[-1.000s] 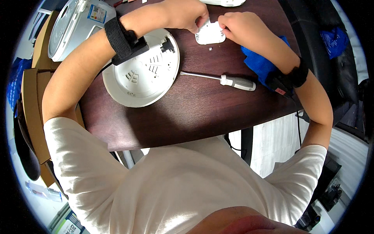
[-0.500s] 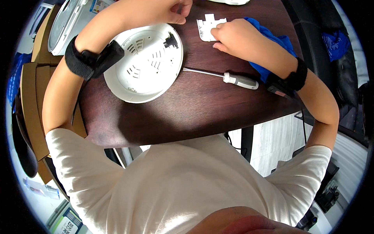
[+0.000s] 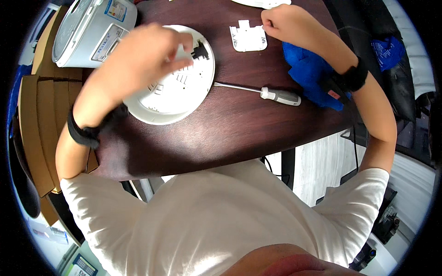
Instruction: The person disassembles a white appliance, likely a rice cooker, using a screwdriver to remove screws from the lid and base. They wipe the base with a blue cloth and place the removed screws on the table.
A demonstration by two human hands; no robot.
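My left hand, blurred by motion, is over a round white plastic housing with slots in its floor. Its thumb and forefinger are apart, with nothing visible between them. A black clip-like part sits inside the housing near its upper right rim. My right hand has its fingers curled closed, right by the upper right corner of a flat white plastic plate with a tab. Whatever those fingers may hold is hidden. Below the plate lies a screwdriver with a grey-white handle, its tip near the housing.
A blue cloth lies under my right forearm at the table's right side. A lidded grey-white bucket stands at the far left, beside cardboard boxes. Part of a white object shows at the table's far side.
My left hand has moved nearer and left, now above the housing. My right hand has slid off the plate's middle, up and right to its corner; the blue cloth shows more.
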